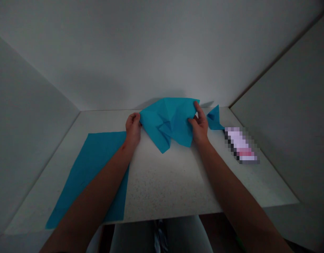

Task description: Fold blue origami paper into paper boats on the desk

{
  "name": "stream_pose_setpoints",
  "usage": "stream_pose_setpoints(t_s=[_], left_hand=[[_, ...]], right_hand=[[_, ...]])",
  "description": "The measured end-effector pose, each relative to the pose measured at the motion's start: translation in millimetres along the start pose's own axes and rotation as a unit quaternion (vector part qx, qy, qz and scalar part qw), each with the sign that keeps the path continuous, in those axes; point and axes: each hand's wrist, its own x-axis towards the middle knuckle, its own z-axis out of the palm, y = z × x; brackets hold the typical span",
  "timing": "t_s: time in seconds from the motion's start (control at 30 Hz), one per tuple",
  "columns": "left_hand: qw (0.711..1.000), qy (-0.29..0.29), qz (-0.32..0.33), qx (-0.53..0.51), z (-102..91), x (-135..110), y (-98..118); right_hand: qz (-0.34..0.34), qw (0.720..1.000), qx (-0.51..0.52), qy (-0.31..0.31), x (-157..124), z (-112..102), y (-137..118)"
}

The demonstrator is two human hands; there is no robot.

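A creased sheet of blue paper [174, 117] is held up near the back of the table, its folds bulging at the centre and its lower corners hanging down. At its left corner, my left hand [133, 127] pinches the edge between thumb and fingers. My right hand [200, 124] grips the right edge, thumb in front and the index finger near the upper corner. Beneath my left forearm lies a flat blue sheet of paper [98, 158]. A small folded blue paper piece [214, 118] stands just right of my right hand.
The white tabletop [167, 186] meets a pale wall [151, 52] at the back, with side panels left and right. On the right lies a phone-like slab [240, 146], pixelated, touching the small folded piece. The table's front edge runs above my legs.
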Motion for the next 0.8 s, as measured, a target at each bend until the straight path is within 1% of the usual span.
stream_pose_setpoints(t_s=[0.07,0.1,0.13,0.17,0.23,0.27,0.3,0.33,0.43,0.47,0.5,0.57,0.63,0.8], left_hand=[[1.0,0.017,0.012,0.022,1.1,-4.9,1.4],[0.999,0.016,0.018,0.031,2.5,-8.4,2.8],[0.999,0.002,0.022,0.038,4.4,-12.2,4.4],[0.998,-0.024,0.02,0.048,6.7,-16.0,5.9],[0.993,-0.091,0.006,0.07,10.9,-21.8,8.0],[0.99,-0.113,0.001,0.078,12.2,-23.3,8.4],[0.989,-0.12,0.001,0.081,12.8,-23.6,8.4],[0.991,-0.111,0.004,0.081,12.5,-23.0,8.2],[0.996,-0.038,0.018,0.076,6.9,-17.9,7.9],[0.997,-0.022,0.019,0.077,4.4,-16.1,8.0],[0.997,-0.016,0.019,0.079,2.0,-14.7,8.4],[0.996,-0.023,0.016,0.079,-1.3,-13.4,9.6],[0.997,-0.026,0.017,0.077,-2.2,-13.7,11.2],[0.996,-0.022,0.032,0.08,2.4,-16.6,14.5]], right_hand=[[0.005,1.0,-0.002,-0.009,-1.2,2.3,-2.6],[0.008,1.0,-0.001,-0.015,-1.8,4.4,-3.9],[0.011,1.0,0.001,-0.019,-2.2,6.8,-5.3],[0.013,1.0,0.004,-0.021,-2.3,8.9,-6.6],[0.012,1.0,0.01,-0.021,-1.2,10.5,-9.0],[0.008,1.0,0.011,-0.02,0.1,9.2,-10.0],[0.006,1.0,0.011,-0.02,1.6,6.3,-10.8],[0.005,1.0,0.01,-0.022,3.4,1.7,-11.4],[0.021,0.999,-0.006,-0.036,8.1,-18.6,-11.8],[0.031,0.999,-0.011,-0.04,9.2,-26.2,-11.5],[0.04,0.998,-0.015,-0.045,9.8,-33.5,-11.1],[0.051,0.997,-0.017,-0.049,10.5,-46.0,-10.0],[0.054,0.998,-0.009,-0.04,10.8,-55.1,-8.9],[0.069,0.997,0.004,-0.016,12.7,-66.2,-6.9]])
